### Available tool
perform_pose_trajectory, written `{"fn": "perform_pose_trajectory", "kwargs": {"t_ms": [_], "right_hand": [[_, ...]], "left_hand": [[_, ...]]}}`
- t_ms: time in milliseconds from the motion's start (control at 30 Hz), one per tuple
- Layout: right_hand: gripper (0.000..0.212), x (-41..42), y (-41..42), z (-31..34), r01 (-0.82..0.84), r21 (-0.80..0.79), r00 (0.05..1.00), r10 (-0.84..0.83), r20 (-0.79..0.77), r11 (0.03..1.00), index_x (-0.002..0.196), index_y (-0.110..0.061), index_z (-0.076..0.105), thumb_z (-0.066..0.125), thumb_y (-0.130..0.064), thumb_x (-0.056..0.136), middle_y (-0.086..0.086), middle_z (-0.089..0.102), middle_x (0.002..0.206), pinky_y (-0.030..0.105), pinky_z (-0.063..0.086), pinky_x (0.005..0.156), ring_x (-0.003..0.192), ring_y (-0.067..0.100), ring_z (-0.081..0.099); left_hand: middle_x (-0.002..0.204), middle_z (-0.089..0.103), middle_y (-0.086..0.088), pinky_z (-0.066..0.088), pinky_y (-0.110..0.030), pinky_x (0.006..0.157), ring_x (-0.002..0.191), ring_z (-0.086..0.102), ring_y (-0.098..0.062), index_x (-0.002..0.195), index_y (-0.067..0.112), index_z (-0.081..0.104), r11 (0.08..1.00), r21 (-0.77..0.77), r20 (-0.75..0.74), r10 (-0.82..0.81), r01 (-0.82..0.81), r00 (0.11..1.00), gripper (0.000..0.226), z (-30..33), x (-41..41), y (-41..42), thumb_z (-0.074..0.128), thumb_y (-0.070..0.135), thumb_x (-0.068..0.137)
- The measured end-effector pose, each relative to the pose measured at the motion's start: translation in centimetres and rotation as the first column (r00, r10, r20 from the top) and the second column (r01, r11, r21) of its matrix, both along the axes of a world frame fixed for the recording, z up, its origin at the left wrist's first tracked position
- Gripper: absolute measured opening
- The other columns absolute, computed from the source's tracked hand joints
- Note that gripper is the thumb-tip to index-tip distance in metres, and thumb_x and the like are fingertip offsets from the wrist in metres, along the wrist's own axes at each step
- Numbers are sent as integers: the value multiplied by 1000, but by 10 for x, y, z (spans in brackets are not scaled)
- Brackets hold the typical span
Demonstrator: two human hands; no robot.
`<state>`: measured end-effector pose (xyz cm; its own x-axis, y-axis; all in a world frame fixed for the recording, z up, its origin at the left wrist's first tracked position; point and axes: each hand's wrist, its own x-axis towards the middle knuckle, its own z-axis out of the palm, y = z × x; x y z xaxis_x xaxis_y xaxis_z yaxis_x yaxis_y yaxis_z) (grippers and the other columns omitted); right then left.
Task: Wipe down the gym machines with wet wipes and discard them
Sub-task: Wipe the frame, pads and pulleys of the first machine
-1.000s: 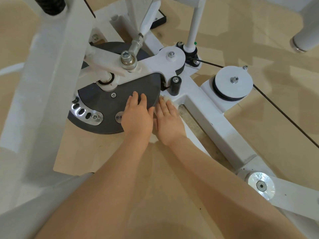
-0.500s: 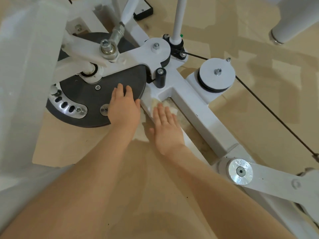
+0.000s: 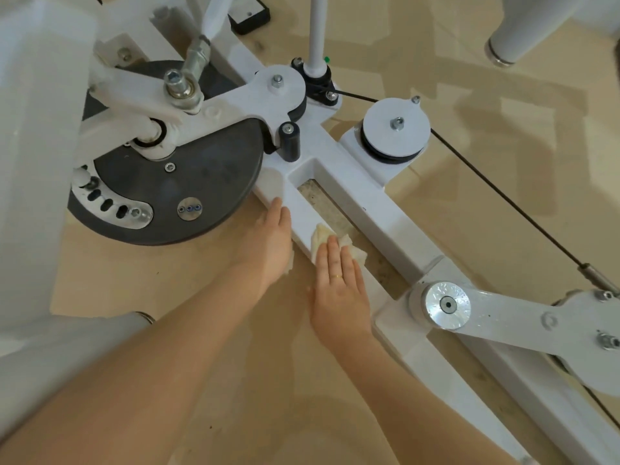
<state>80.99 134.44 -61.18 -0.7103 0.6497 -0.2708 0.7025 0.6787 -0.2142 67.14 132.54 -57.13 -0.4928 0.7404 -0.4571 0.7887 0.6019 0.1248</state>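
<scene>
The right hand (image 3: 339,290) presses flat, straight fingers (image 3: 335,260) on a wet wipe (image 3: 323,238) on the white frame bar (image 3: 303,213), at five o'clock from the dark disc (image 3: 188,182). The left hand (image 3: 268,243) lies flat alongside, fingers straight, with a bit of wipe peeking from under it. I think pushing firmly along the whole bar would clean best.

We see bare floor (image 3: 141,283) open on the near left, room enough for a hand to pass beside the white frame rail (image 3: 379,209). The dark disc (image 3: 188,182) overhangs the floor to the left and blocks the way there. Ahead, a black roller (image 3: 290,141) and a pulley (image 3: 396,127) stand on the rail. A thin cable (image 3: 503,193) crosses the floor on the right, and a pivot arm (image 3: 503,317) bars the near right.
</scene>
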Motion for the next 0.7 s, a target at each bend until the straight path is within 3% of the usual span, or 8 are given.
{"fn": "perform_pose_trajectory", "kwargs": {"t_ms": [100, 167, 233, 300, 367, 500, 600, 700], "right_hand": [[57, -33, 14, 9, -106, -89, 994, 103, -30, 990, 150, -11, -2, 14, -28, 98, 6, -7, 157, 31, -8, 114, 145, 25, -5], [59, -54, 25, 8, -145, -98, 989, 144, -15, 985, 149, -16, -12, 19, -30, 101, 1, -18, 156, 31, -13, 113, 143, 21, -16], [61, -59, 28, 8, -198, -61, 980, 197, -13, 978, 150, -14, -4, 24, -37, 101, 3, -10, 158, 32, -8, 115, 145, 22, -10], [54, -40, 27, 8, -187, -9, 978, 186, -97, 982, 144, -9, 35, 25, -39, 101, 8, 27, 153, 30, 17, 115, 141, 23, 25], [58, -7, 19, 9, -128, 41, 962, 135, -239, 991, 105, -10, 71, 20, -37, 102, 6, 63, 123, 32, 48, 93, 113, 25, 60], [13, 34, 9, 4, -16, -23, 924, 5, -383, 1000, 94, -19, 59, 56, -9, 87, -2, 70, 106, 29, 55, 69, 100, 23, 65], [39, 12, 16, 5, 25, -65, 916, -50, -398, 998, 111, -18, 59, 64, -1, 77, -2, 67, 105, 29, 52, 75, 105, 18, 54], [52, -24, 22, -2, 40, -70, 960, -58, -275, 997, 136, -7, 47, 53, 6, 86, 10, 45, 143, 34, 38, 103, 133, 29, 40]], "left_hand": [[156, -16, -5, 18, -30, 112, 142, 16, -25, 149, 9, -5, 999, -42, 23, -25, 26, 999, 63, -7, 0, -3, 31, 5, 97], [157, -11, -1, 11, -29, 114, 144, 9, -20, 149, 13, -2, 1000, -3, 43, -21, 21, 999, 64, -9, -8, -3, 34, 10, 98], [157, -8, 7, 22, -31, 112, 142, 18, -18, 150, 16, 3, 1000, 1, 124, 24, -24, 992, 66, -7, -20, -1, 37, 5, 95], [157, -6, 12, 29, -32, 109, 139, 27, -17, 150, 17, 9, 999, -2, 180, 45, -46, 983, 67, 0, -27, -1, 36, -2, 92], [157, -5, 13, 31, -33, 108, 137, 31, -17, 150, 17, 10, 1000, -7, 203, 26, -26, 979, 67, 4, -29, -2, 34, -5, 91], [156, -9, 14, 35, -36, 104, 132, 36, -22, 150, 18, 6, 1000, -22, 206, 15, -10, 978, 67, 4, -27, -5, 29, -6, 92], [156, -9, 13, 35, -36, 104, 132, 36, -23, 150, 17, 7, 999, -34, 207, 46, -40, 977, 69, 6, -26, -2, 29, -7, 90], [156, -8, 13, 32, -34, 107, 135, 33, -21, 150, 17, 8, 998, -24, 208, 54, -50, 977, 69, 4, -29, 1, 30, -7, 89]]}}
